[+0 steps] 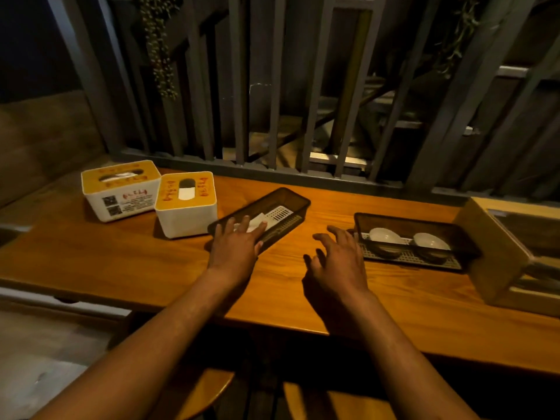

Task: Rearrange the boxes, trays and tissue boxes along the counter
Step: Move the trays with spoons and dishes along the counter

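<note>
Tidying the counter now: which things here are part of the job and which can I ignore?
Job: two tissue boxes; tray under left hand; tray with bowls; wooden box.
Ignore: railing; hanging plant; stool.

2 tissue boxes: far-left one [120, 189], nearer one [186, 204]. 2 dark trays: left tray [281, 204], right tray [454, 231]. 2 white bowls in right tray: [385, 236], [431, 241]. 1 wooden box [497, 253] far right. 2 hands: left hand [235, 244], right hand [341, 262].
</note>
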Tool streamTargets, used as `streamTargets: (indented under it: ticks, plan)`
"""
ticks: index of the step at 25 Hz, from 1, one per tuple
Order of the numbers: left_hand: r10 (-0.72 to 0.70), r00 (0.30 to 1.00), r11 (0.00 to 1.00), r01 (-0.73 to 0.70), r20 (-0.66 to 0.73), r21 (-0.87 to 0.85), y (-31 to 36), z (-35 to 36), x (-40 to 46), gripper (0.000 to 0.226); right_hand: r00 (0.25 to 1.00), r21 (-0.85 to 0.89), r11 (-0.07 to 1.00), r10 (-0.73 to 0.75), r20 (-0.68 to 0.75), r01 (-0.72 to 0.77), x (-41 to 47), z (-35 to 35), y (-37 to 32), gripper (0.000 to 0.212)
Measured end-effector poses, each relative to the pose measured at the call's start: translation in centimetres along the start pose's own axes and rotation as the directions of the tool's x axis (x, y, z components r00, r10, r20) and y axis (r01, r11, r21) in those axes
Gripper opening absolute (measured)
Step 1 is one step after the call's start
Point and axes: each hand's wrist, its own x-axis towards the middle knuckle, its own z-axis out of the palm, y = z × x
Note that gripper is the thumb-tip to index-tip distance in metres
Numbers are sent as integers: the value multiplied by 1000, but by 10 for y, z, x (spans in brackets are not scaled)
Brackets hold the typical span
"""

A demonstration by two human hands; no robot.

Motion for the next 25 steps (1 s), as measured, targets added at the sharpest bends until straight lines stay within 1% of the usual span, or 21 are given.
streamTargets:
  ticks: [2, 4, 5, 7, 9, 11, 13, 15, 17, 21, 23, 25]
  plan:
    - [132, 991, 989, -131, 5, -63, -12, -1, -7, 50, 998, 20, 999, 34, -53, -33, -3, 7, -10, 54]
    - [289, 956, 952, -282, 48, -119, -24, -5, -13, 50, 995, 34, 999, 38, -92, -35, -5, 11, -18, 60]
    - [349, 935, 931, -337, 68, -144, -30, -7, -13, 51, 996, 6, 1000, 15, -89, -14, -4, 13, -21, 63]
    - [400, 912, 905, -379, 87, -195, -36, -7, -11, 51, 999, -71, 997, -17, -50, 14, 2, 13, -24, 61]
    - [379, 922, 904, -352, 75, -244, -37, -6, -5, 51, 1000, -100, 995, -11, -26, 8, 8, 8, -25, 55]
    - [336, 941, 915, -318, 33, -247, -37, -5, 4, 52, 999, -143, 990, -8, -37, 3, 11, 4, -23, 52]
    - [330, 944, 931, -324, 7, -168, -34, -5, 14, 53, 999, -196, 981, -11, -49, 1, 15, 2, -20, 50]
    - [333, 943, 941, -333, -5, -66, -29, -5, 25, 52, 999, -219, 976, -5, -51, -6, 23, 0, -18, 49]
    - [321, 947, 947, -321, -3, 1, -24, -2, 33, 51, 998, -234, 972, -11, -59, -3, 30, -1, -18, 48]
    - [291, 957, 957, -291, 24, 7, -15, 4, 41, 52, 997, -199, 980, -20, -68, 6, 41, -1, -8, 47]
    - [246, 969, 969, -246, 34, 5, -8, 3, 39, 53, 998, -166, 986, -17, -66, 5, 45, -3, -6, 48]
    - [194, 980, 980, -196, 46, 40, 3, 3, 36, 54, 998, -164, 986, -19, -51, 11, 49, -7, -5, 46]
